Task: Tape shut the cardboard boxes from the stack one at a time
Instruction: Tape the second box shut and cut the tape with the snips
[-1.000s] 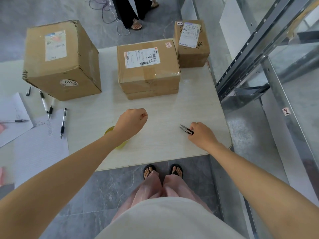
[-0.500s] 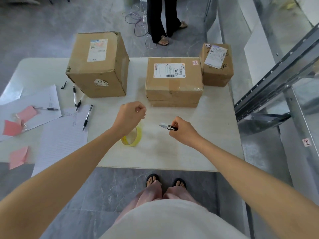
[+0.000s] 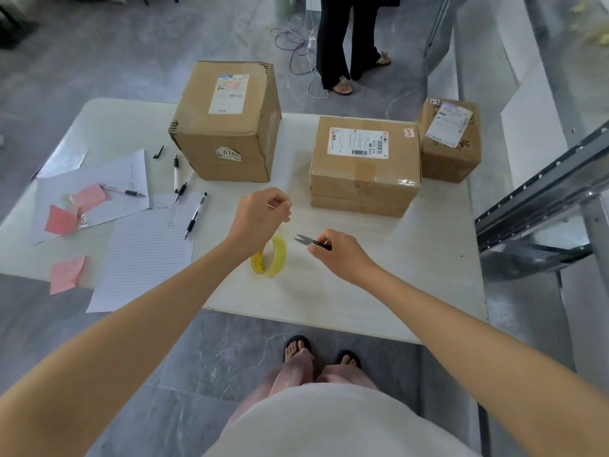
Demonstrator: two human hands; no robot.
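Note:
A yellow tape roll [image 3: 271, 258] stands on edge on the white table [image 3: 379, 291]. My left hand [image 3: 260, 216] hovers just above it, fingers pinched on a clear strip of tape that runs up from the roll. My right hand [image 3: 341, 255] holds small black snips [image 3: 304, 239], blades apart and pointing left at the strip. Behind are a tall cardboard box [image 3: 227, 127], a medium labelled box [image 3: 365, 159] stacked on a flatter box [image 3: 359, 208], and a small box [image 3: 449, 141] at the far right corner.
Several pens [image 3: 196, 214], lined paper [image 3: 148, 255] and pink notes [image 3: 67, 273] cover the table's left side. Another person's legs [image 3: 346, 44] and loose cables [image 3: 296, 44] are beyond the table. A metal rack [image 3: 543, 199] stands right of it.
My left hand has risen off the roll, drawing a strip of tape up. My right hand has carried the snips from the table's right edge leftward to the strip.

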